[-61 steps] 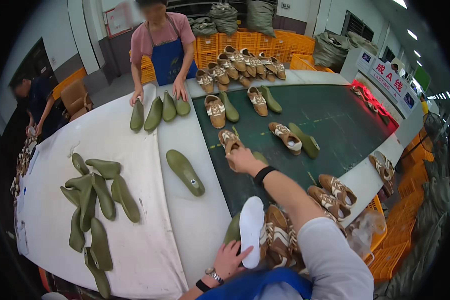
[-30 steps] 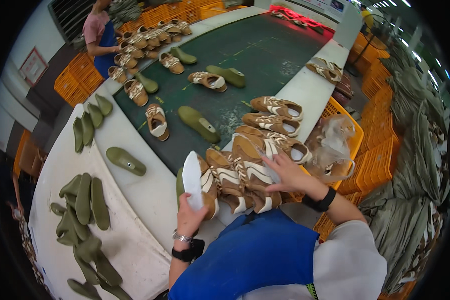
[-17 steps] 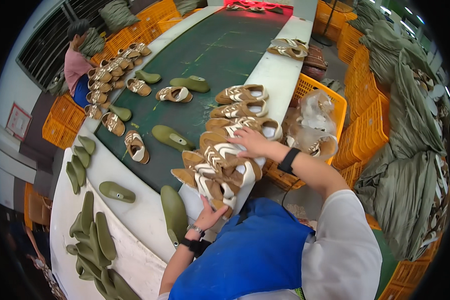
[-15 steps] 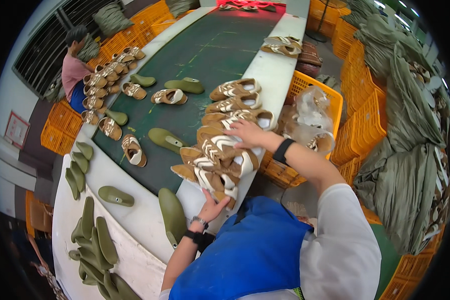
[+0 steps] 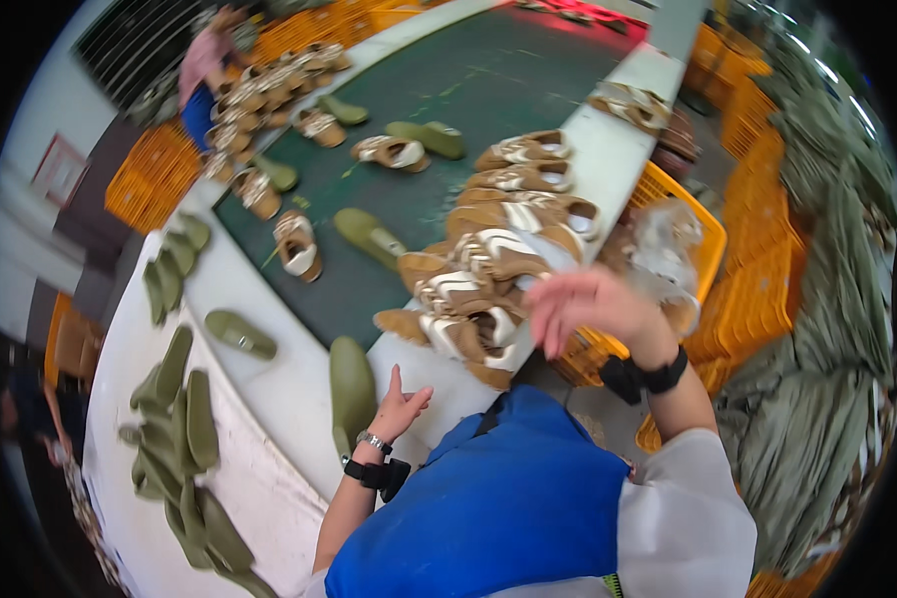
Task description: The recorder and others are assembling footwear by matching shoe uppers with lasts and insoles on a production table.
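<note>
Beside the conveyor's near right end, several brown-and-white sneakers (image 5: pixel 447 291) lie heaped and overlapping on the white ledge. My right hand (image 5: pixel 593 309), slightly blurred, hovers just right of the nearest shoes with loosely bent fingers and nothing in it. My left hand (image 5: pixel 403 407) is over the white table with its index finger stretched out, also holding nothing. Between that hand and the table's left part lies a large olive-green shoe last (image 5: pixel 352 387). A smaller green last (image 5: pixel 240 334) rests farther left.
The green conveyor belt (image 5: pixel 319 199) carries scattered shoes and lasts. More green lasts (image 5: pixel 184 429) are piled on the table at left. An orange crate (image 5: pixel 713 239) with plastic-wrapped items stands right of the ledge. A person in pink (image 5: pixel 201 70) is across the belt beside rows of shoes.
Both hands have come away from the shoe heap: the right toward me and rightward, the left slightly leftward. The view has turned, shifting the belt and shoes.
</note>
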A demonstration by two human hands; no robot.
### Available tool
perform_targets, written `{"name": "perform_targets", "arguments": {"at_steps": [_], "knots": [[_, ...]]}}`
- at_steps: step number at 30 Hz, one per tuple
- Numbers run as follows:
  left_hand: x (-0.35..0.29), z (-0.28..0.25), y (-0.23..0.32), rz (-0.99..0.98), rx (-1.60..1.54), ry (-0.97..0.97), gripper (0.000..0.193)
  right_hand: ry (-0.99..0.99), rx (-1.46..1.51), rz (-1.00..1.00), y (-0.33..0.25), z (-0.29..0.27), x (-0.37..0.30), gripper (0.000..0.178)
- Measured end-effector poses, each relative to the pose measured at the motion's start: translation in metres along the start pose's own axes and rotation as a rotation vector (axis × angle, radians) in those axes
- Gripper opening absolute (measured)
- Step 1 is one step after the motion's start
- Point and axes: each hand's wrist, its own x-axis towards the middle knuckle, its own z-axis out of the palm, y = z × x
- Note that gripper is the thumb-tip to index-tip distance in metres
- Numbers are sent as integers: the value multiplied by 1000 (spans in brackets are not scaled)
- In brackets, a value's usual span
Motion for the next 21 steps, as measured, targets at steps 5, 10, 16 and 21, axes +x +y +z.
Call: {"name": "perform_targets", "arguments": {"at_steps": [5, 10, 16, 21], "knots": [[-47, -20, -8, 197, 84, 276, 85, -292, -1320, -27, 119, 49, 38, 38], [-107, -50, -9, 403, 308, 783, 57, -474, -1389, 181, 163, 70, 58, 33], [-104, -53, -80, 433, 310, 542, 91, -632, -1367, 98, 187, 83, 87, 44], [-87, -108, -38, 175, 149, 242, 80, -632, -1310, 94, 175, 106, 109, 59]]}}
